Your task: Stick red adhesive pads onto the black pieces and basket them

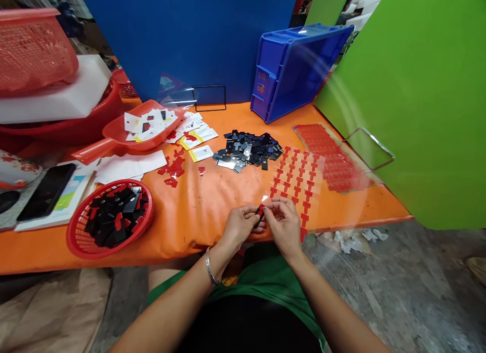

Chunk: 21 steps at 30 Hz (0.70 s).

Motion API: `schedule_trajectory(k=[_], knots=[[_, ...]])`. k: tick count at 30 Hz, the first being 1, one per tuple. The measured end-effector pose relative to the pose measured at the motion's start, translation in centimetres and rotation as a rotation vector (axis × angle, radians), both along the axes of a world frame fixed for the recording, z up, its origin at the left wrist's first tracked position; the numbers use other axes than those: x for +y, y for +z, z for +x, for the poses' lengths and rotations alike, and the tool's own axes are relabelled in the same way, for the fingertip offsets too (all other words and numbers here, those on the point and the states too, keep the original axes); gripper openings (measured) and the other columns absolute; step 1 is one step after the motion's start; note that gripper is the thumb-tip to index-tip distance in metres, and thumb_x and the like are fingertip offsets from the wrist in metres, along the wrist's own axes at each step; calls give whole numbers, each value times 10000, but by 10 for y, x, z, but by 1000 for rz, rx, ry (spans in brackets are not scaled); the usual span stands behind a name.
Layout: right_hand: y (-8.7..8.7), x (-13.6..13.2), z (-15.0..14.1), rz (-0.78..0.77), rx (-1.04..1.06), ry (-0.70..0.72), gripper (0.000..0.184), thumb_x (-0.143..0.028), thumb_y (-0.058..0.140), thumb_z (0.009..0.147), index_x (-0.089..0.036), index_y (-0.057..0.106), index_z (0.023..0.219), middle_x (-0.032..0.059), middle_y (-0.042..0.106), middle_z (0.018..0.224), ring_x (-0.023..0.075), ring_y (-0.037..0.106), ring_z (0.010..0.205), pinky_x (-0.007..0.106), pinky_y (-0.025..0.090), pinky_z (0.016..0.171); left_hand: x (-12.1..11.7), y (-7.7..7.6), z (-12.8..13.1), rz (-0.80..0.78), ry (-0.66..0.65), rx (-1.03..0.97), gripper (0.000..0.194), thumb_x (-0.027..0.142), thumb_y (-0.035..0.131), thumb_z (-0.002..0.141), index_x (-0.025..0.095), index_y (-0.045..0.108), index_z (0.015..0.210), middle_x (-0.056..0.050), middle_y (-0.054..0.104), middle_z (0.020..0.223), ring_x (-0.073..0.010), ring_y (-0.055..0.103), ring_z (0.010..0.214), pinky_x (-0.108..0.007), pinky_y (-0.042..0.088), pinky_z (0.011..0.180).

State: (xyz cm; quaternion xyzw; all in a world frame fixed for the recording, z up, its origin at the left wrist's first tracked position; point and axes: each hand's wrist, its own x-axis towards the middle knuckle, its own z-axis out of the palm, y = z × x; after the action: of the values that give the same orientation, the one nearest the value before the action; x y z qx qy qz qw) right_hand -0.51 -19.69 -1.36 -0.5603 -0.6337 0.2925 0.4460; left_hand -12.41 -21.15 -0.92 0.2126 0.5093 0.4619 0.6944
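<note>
My left hand (240, 225) and my right hand (284, 222) meet at the front edge of the orange table (197, 201). Both pinch one small black piece with a red sticker (260, 211) between their fingertips. Just beyond my right hand lies a clear sheet of red T-shaped stickers (298, 178). A pile of small black pieces (247, 150) sits further back in the middle. A round red basket (111, 217) holding black pieces with red stickers stands to the left of my hands.
A red scoop (125, 135) with white cards, loose cards and red scraps (173, 168) lie at back left. A tilted blue crate (296, 69) stands at the back, a second red sticker sheet (332, 155) at right. A phone (46, 191) lies far left; green panel right.
</note>
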Motion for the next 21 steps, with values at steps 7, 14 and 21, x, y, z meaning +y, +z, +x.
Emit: schedule_trajectory(k=[7, 14, 21], knots=[[-2, 1, 0, -20, 21, 5, 122, -292, 564, 804, -188, 613, 762, 85, 553, 960, 184, 582, 830, 307, 520, 671, 0, 5, -1, -12, -18, 4, 116, 34, 542, 795, 74, 637, 849, -34, 644, 617, -94, 621, 510, -205, 535, 562], [-1, 1, 0, -13, 29, 38, 106, -284, 574, 797, -193, 608, 757, 64, 558, 909, 177, 583, 787, 304, 504, 655, -1, 4, -2, -4, -19, -3, 109, 58, 583, 773, 78, 645, 861, -50, 665, 648, -128, 658, 584, -210, 539, 580], [-4, 4, 5, -25, 21, -39, 437, -330, 641, 737, -206, 524, 1139, 60, 543, 981, 128, 533, 649, 303, 496, 627, -2, 4, -3, 19, -30, -12, 122, 96, 613, 738, 73, 660, 848, -44, 668, 646, -106, 636, 556, -206, 535, 586]])
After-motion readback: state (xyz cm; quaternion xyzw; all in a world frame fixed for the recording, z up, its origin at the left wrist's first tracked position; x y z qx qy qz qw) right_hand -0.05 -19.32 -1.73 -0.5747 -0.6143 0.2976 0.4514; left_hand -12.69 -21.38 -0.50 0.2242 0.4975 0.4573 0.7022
